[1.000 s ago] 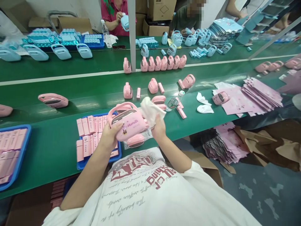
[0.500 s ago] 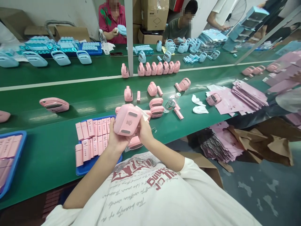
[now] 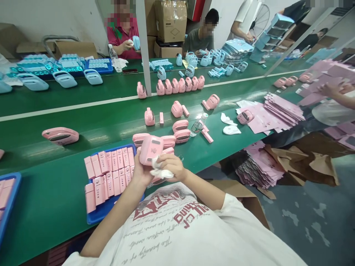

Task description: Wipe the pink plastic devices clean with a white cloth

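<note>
The green table (image 3: 63,184) spans the room; a blue tray (image 3: 91,218) of pink packs sits near left; over its right edge the left hand (image 3: 140,170) curls around a pink case (image 3: 151,149); the right hand's (image 3: 173,166) bent fingers pinch a white cloth (image 3: 161,173) against it.
</note>
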`<state>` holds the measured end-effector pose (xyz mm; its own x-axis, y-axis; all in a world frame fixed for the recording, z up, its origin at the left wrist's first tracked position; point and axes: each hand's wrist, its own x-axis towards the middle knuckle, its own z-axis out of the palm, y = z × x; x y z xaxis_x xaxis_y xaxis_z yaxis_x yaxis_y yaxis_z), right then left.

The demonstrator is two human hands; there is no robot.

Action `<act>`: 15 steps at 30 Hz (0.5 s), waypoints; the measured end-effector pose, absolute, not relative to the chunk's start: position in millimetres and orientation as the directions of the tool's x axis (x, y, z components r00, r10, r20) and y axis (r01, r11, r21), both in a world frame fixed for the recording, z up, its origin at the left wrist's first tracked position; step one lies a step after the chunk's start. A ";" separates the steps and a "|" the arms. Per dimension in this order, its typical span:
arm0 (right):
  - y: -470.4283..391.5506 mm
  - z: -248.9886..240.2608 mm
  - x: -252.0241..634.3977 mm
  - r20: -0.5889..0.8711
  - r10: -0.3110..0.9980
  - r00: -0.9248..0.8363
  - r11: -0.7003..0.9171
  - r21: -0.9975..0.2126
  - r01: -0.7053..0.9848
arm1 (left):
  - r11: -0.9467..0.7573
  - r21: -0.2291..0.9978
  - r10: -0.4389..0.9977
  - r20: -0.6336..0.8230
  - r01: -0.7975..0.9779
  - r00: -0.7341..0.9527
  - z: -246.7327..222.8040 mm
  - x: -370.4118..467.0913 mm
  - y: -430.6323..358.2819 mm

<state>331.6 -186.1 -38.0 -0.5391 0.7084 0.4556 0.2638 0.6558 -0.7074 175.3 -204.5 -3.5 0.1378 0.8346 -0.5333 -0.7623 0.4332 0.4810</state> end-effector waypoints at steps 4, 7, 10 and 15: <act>-149.9 -52.6 393.6 -0.036 0.999 0.036 -0.050 -0.651 0.758 | 0.405 0.458 0.745 -0.667 -0.791 -0.005 3.4 166.9 -193.3; -116.5 -66.7 449.2 -0.133 0.935 0.328 -0.347 -0.535 0.771 | 0.321 0.579 0.770 -0.620 -0.750 -0.150 3.2 145.6 -181.5; -94.5 -87.2 494.0 -0.276 0.793 0.544 -0.610 -0.377 0.697 | 0.219 0.762 0.819 -0.483 -0.610 -0.310 -4.8 114.5 -158.1; -75.8 -120.1 532.2 -0.380 0.658 0.650 -0.744 -0.201 0.637 | 0.159 0.983 0.719 -0.178 -0.091 -0.672 -37.5 56.1 -94.3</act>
<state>532.2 -75.8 -120.1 0.6498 0.6583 -0.3798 0.6369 -0.7444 -0.2006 56.1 -94.3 -37.5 -0.6718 0.7189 -0.1785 -0.0908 0.1592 0.9831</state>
